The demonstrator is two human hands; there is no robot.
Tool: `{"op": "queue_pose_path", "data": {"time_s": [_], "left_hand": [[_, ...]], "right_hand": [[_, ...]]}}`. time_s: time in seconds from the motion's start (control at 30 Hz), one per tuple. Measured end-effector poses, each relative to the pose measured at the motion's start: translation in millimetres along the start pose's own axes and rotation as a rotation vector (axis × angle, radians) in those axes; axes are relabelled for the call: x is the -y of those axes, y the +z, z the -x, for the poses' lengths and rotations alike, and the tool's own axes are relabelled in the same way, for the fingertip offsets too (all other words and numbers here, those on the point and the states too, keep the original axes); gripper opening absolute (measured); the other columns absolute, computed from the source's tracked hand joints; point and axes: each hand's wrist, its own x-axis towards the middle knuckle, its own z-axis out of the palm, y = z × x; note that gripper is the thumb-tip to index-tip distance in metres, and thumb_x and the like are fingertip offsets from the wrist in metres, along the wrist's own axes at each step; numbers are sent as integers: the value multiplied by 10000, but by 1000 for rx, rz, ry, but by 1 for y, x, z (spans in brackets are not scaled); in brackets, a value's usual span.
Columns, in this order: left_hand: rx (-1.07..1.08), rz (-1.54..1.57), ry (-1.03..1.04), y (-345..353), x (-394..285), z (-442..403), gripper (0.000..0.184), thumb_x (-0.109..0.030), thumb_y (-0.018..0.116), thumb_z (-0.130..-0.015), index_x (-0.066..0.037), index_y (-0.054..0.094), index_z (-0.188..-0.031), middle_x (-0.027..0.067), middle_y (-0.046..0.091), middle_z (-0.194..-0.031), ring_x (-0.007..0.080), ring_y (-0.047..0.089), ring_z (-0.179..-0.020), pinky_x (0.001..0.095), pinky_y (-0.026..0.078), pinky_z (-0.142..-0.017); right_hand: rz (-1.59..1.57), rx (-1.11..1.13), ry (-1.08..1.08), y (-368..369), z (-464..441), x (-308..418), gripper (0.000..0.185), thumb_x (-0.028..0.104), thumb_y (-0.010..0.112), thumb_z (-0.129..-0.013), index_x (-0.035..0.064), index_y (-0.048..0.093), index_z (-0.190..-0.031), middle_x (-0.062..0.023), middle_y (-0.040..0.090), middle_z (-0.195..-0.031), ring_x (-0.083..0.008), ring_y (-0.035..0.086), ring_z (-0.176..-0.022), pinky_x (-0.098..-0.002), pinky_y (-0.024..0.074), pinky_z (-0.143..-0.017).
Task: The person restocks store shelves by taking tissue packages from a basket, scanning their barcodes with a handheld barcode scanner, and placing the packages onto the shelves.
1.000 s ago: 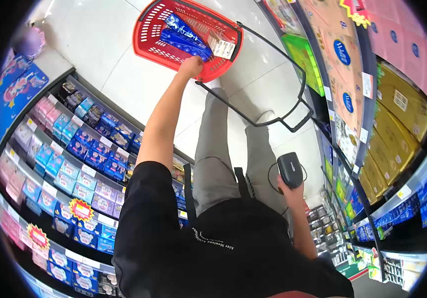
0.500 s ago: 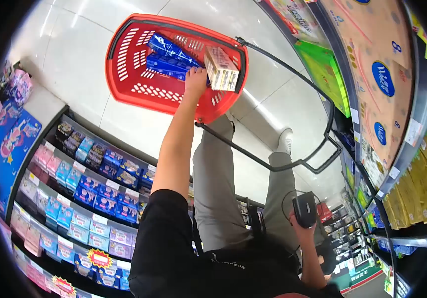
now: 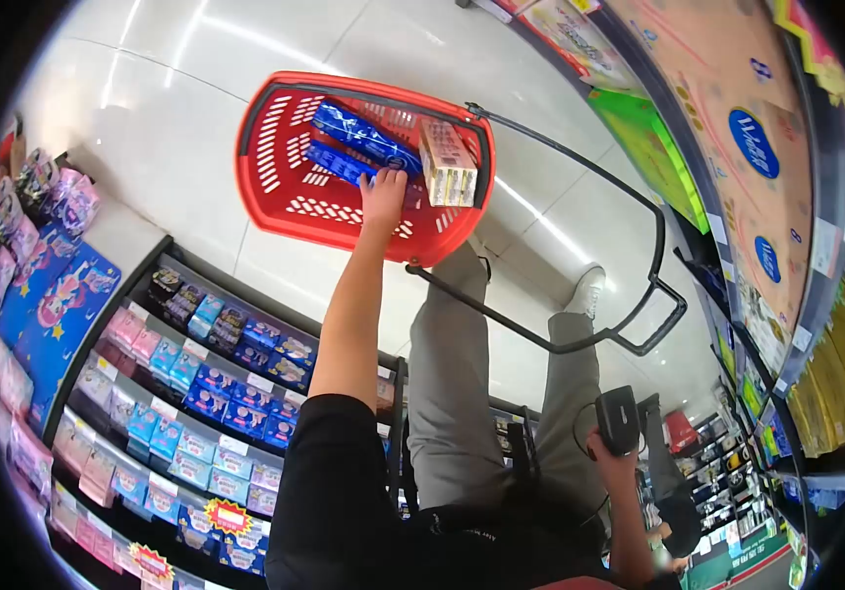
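Observation:
My left hand (image 3: 383, 199) reaches into the red shopping basket (image 3: 251, 177), its fingers bent over the near end of a slim blue packet (image 3: 336, 161). Behind that packet lies a larger shiny blue packet (image 3: 361, 130). A cream multipack of small boxes (image 3: 448, 163) stands at the basket's right end, beside my hand. My right hand (image 3: 607, 454), low at the right, is closed around a black handheld device (image 3: 618, 420) with a thin dark cable looping from it. My palm hides part of the blue packet.
The basket's long black handle (image 3: 580, 344) sticks out to the right, over my legs. Shelves of boxed packs (image 3: 216, 393) run along the lower left. Tissue packs (image 3: 757, 143) fill the shelf at the right. Another person (image 3: 673, 492) is partly visible at the lower right.
The basket appears lower and slightly further right in view. My left hand has shifted a little left relative to the packets, its fingers more spread. My right hand still holds the black device.

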Motion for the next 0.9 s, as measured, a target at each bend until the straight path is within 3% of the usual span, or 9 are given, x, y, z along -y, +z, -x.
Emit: {"op": "queue_pose_path", "data": {"time_s": [0.1,0.2,0.37,0.4,0.47,0.6,0.63,0.73,0.9], "left_hand": [[-114,177,-53,-68,10,30,342,-66,685,-770,-114,561,-1084,106,607,-1173,261,523,-1250,531,396,-1046],[-208,824,-199,-131,22,54,479,76,701,-706,-57,553,-1141,163,662,-1042,365,638,-1033,403,508,-885],[-627,1044,-498,-236,8,117,449,-54,824,-728,-13,551,-1083,92,647,-984,211,654,-911,340,523,-791],[-653,1224,-604,-267,-4,131,494,-82,839,-723,-11,536,-1106,88,628,-1016,201,645,-938,357,538,-818],[-726,1708,-654,-311,-37,169,422,-111,761,-820,-20,538,-1166,107,617,-1064,210,634,-996,361,567,-802],[-678,2233,-549,-337,-93,233,426,-268,661,-928,-73,520,-1279,98,601,-1248,248,581,-1153,488,485,-978],[-656,2293,-515,-337,-113,245,498,-387,609,-956,-118,494,-1359,70,547,-1392,273,503,-1283,547,355,-1088],[-645,2602,-51,-359,-191,278,575,-460,576,-959,-142,456,-1422,89,495,-1466,296,424,-1370,574,285,-1120],[-572,2906,115,-394,-332,307,588,-460,516,-994,-88,436,-1441,127,475,-1471,318,453,-1342,503,379,-1105]], "right_hand": [[-9,-31,-159,-4,13,-18,64,-18,651,-861,6,629,-915,-9,595,-744,-72,545,-640,-234,404,-560],[-52,45,-199,-8,36,5,60,-13,652,-874,1,627,-926,-9,591,-742,-69,538,-636,-235,403,-564],[-66,146,-435,-34,61,22,75,-11,662,-874,-6,638,-945,-18,625,-762,-77,575,-659,-228,445,-590],[-52,193,-417,-48,60,20,210,55,757,-828,-28,686,-1007,-75,730,-931,-141,695,-850,-272,539,-774],[-56,216,-461,-65,65,25,215,55,757,-827,-30,684,-1010,-83,730,-932,-142,696,-855,-274,540,-778],[-57,96,-643,-92,77,35,278,94,793,-795,-39,674,-1008,-102,722,-927,-155,683,-844,-295,532,-759],[12,-38,-757,-104,79,36,299,109,808,-782,-38,672,-1004,-101,718,-927,-157,677,-835,-299,526,-748],[-182,-3,-898,-145,71,28,294,119,821,-770,-21,679,-987,-76,712,-878,-132,652,-769,-291,508,-712],[-376,189,-967,-222,117,15,200,51,767,-774,2,669,-941,-49,669,-800,-116,615,-691,-271,494,-659]]}}
